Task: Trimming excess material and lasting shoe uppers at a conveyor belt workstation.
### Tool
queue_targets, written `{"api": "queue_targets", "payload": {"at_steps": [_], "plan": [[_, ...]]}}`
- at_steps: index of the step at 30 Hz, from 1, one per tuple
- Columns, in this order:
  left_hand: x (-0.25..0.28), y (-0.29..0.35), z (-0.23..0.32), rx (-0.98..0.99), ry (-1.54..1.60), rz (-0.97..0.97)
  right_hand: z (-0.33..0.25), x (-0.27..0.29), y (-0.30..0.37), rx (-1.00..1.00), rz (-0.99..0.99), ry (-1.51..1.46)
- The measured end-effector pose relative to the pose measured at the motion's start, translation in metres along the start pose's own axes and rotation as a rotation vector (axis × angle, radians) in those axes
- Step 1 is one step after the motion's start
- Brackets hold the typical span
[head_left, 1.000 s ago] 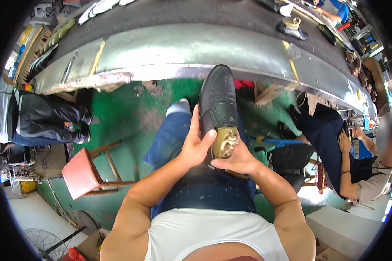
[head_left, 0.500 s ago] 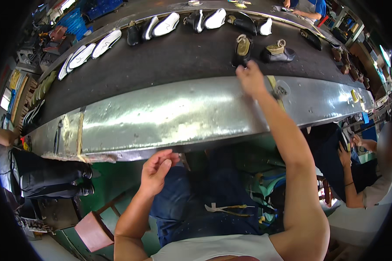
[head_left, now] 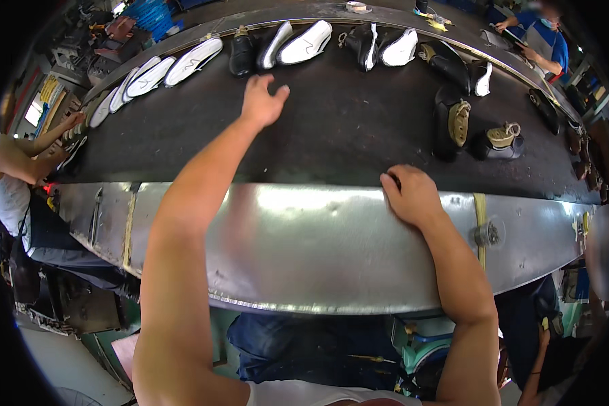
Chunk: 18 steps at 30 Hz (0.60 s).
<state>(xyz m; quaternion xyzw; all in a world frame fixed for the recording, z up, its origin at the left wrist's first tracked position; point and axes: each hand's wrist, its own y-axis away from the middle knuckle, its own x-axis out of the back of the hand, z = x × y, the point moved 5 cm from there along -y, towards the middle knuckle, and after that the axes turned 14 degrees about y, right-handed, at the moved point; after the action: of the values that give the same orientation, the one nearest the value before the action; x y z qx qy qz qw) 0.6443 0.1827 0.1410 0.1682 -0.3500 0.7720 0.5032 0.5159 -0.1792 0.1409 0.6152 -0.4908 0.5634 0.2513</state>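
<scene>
My left hand (head_left: 264, 103) reaches out over the dark work surface, open, thumb and fingers apart. Just beyond its fingertips stands a black shoe upper on a last (head_left: 242, 54). To that shoe's right lie white shoe-shaped pieces (head_left: 306, 42). At the inner edge of the metal ledge (head_left: 318, 250) rests my right hand (head_left: 415, 195), holding nothing that I can see, its fingers loosely bent and the thumb apart. Farther right are two black shoes with tan lasts in them, one upright (head_left: 451, 123) and one lying lengthwise (head_left: 501, 142).
Another person's arms (head_left: 30, 159) reach in at the far left; a second person (head_left: 538, 40) works at the back right. A round clear container (head_left: 488, 233) sits on the ledge. Pliers (head_left: 369, 358) lie on my lap. More white pieces (head_left: 150, 76) line the far edge.
My left hand has gone from near my lap to the far side of the dark surface. My right hand has drawn back from the upright black shoe to the ledge. The view has shifted.
</scene>
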Motion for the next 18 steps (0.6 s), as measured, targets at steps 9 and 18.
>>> {"api": "queue_targets", "payload": {"at_steps": [9,18], "plan": [[-0.064,-0.153,-0.028,0.461,-0.315,-0.071,-0.003,0.001,-0.004,-0.027,0.021,-0.030],[-0.052,-0.130,-0.028,0.334,-0.386,-0.132,-0.015,-0.003,-0.010,-0.024,-0.009,-0.071]]}}
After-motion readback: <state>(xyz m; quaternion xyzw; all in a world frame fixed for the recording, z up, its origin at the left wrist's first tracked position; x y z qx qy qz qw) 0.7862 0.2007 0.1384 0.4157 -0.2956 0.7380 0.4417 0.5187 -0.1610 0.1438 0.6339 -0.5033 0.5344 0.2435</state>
